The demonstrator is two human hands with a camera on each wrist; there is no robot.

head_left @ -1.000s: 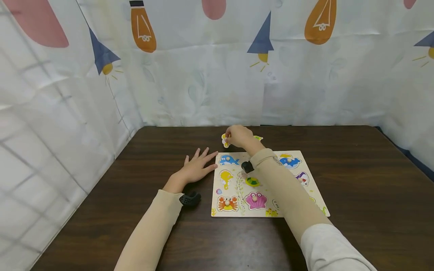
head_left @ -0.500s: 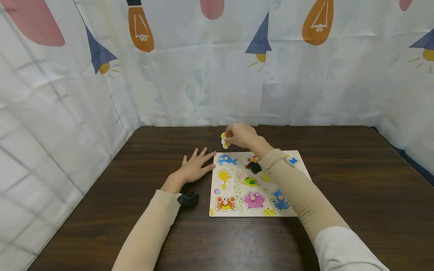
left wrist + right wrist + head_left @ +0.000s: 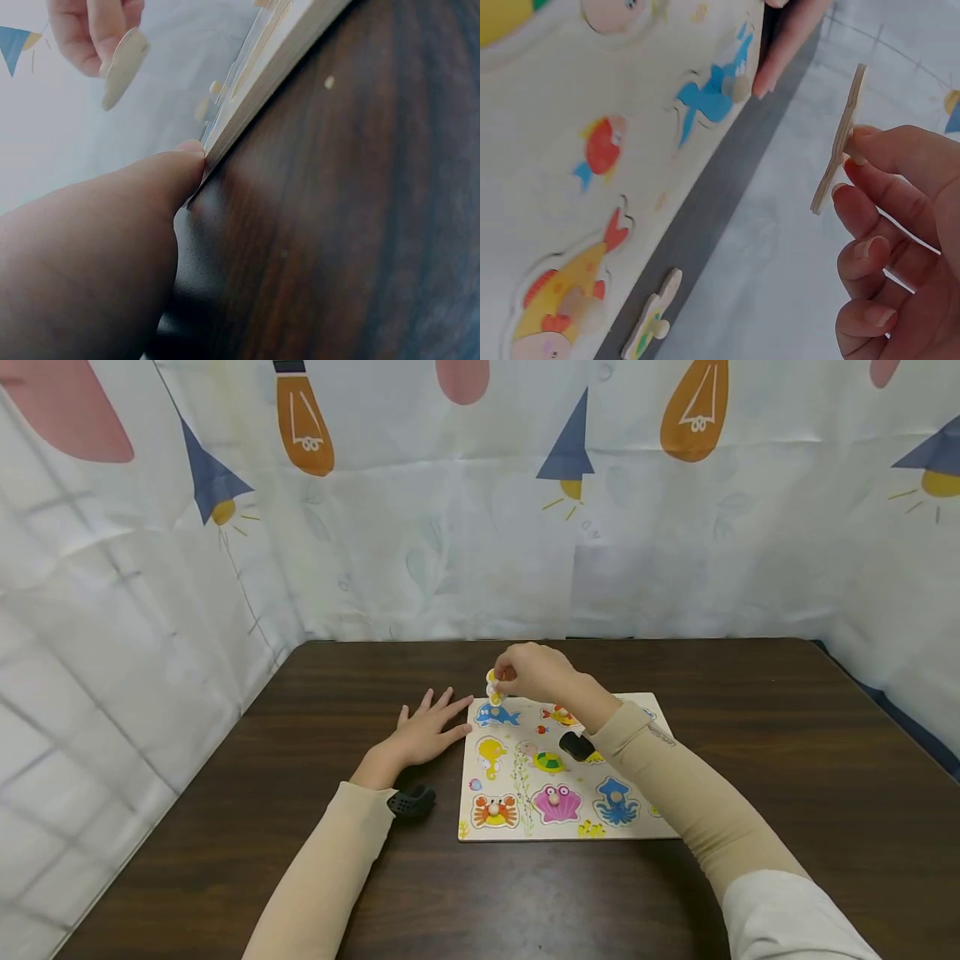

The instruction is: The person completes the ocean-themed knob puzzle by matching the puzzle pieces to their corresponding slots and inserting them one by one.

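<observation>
My right hand point(image 3: 538, 672) pinches a puzzle piece point(image 3: 492, 683) with white and yellow parts by its knob. The piece stands edge-on in the right wrist view, clear of the wooden puzzle board point(image 3: 480, 835). In the head view it overlaps the board's far left corner, just above the blue whale piece point(image 3: 498, 715). My left hand point(image 3: 420, 731) lies with spread fingers beside the board, thumb and index fingertip at its left edge. In the left wrist view the thumb point(image 3: 187, 161) touches the board's side point(image 3: 259, 97).
A loose knobbed piece point(image 3: 652, 322) lies on the table past the board's far edge, behind my right hand in the head view. Crab point(image 3: 495, 811), pink shell point(image 3: 557, 803) and octopus point(image 3: 617, 802) lie along the board's near side. A patterned curtain point(image 3: 450, 568) hangs behind the table.
My right hand has come slightly nearer with the piece, from beyond the board to its far left corner. The left hand has stayed beside the board. The head view has shifted slightly.
</observation>
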